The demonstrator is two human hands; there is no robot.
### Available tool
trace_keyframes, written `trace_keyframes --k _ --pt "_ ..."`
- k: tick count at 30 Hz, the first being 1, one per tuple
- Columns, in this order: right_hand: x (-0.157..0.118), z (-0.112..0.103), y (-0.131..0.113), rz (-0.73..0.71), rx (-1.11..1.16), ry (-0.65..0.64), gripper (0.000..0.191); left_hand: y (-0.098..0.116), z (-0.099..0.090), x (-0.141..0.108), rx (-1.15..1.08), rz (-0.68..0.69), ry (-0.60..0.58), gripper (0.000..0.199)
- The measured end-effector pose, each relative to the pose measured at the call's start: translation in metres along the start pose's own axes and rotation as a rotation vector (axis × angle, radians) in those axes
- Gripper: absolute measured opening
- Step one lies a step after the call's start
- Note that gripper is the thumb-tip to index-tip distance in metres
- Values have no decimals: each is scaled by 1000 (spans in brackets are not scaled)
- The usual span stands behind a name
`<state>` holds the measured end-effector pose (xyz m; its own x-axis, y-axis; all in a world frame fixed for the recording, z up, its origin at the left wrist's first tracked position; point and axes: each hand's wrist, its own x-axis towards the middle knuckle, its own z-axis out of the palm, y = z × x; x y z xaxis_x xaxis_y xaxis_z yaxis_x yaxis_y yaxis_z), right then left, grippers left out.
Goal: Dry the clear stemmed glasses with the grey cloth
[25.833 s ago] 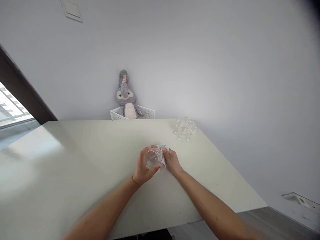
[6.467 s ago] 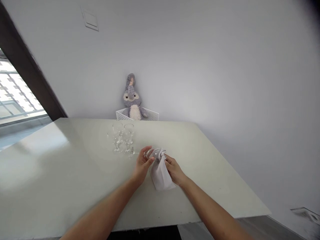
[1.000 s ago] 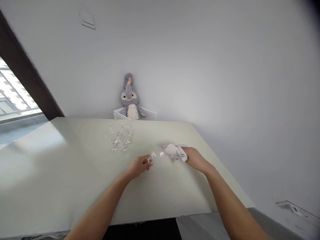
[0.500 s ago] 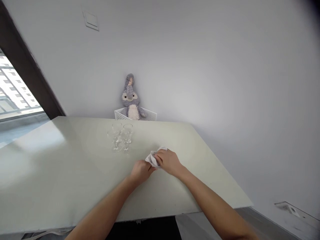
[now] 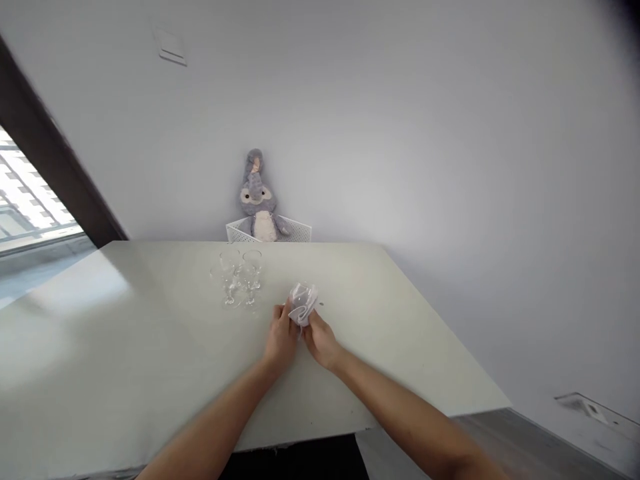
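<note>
In the head view a clear glass (image 5: 306,289) is held up between my two hands, just above the table. A white cloth (image 5: 301,315) is bunched against it, and whether part of it lies inside the bowl I cannot tell. My left hand (image 5: 281,339) is closed around the glass's left side and lower part. From the right, my right hand (image 5: 323,340) is closed on the cloth and presses it to the glass. The fingers hide the glass's base. Several clear stemmed glasses (image 5: 251,273) stand upright in a cluster to the left of my hands.
A pale table (image 5: 165,373) spreads beneath my hands, its near edge close to my body. Behind its far edge, a grey plush toy (image 5: 263,223) sits in a white perforated basket (image 5: 300,231) against the wall. A dark-framed window (image 5: 35,180) is at left.
My right hand has come down from over the cloth to the side of the glass. My left hand has turned more upright, and the glass bowl and cloth now show above the fingers.
</note>
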<state>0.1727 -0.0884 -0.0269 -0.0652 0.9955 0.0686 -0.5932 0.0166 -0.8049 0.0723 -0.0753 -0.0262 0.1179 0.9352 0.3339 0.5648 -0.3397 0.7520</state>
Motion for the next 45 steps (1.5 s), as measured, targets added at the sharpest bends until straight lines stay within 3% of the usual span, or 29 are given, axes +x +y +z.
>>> trace_keyframes --k 6,10,13,15,19,24,26,31,34,36,38,41,45 --pt "0 -4 -2 -81 -213 20 39 4 0 -5 112 202 8 43" --pt "4 -14 -14 -79 -342 101 29 9 -5 -5 93 262 -96 43" --pt "5 -21 -26 -75 -465 159 25 10 -10 1 -127 184 -194 39" --pt "3 -23 -33 -95 -606 154 21 7 -12 6 -340 74 -174 38" --pt "-3 -21 -37 -219 -1010 53 15 3 -12 12 -728 -86 -140 62" --pt "-4 -20 -37 -322 -1361 -23 12 11 -17 9 -912 -189 -157 58" --pt "0 -25 -41 -366 -1405 -9 14 14 -19 9 -947 -202 -130 55" --pt "6 -40 -57 -372 -1386 196 24 13 -21 13 -1028 -226 -35 54" --pt "2 -39 -60 -458 -1498 -13 22 11 -21 14 -1040 -235 28 53" --pt "-1 -34 -56 -448 -1617 -164 35 13 -20 11 -1028 -212 17 55" --pt "-4 -30 -50 -343 -1706 -165 36 17 -19 6 -1006 -169 -20 57" --pt "-3 -29 -44 -233 -1668 -87 21 26 -17 -2 -948 -98 -55 56" --pt "0 -31 -43 -392 -1497 -66 24 33 -17 -7 -838 -48 10 52"
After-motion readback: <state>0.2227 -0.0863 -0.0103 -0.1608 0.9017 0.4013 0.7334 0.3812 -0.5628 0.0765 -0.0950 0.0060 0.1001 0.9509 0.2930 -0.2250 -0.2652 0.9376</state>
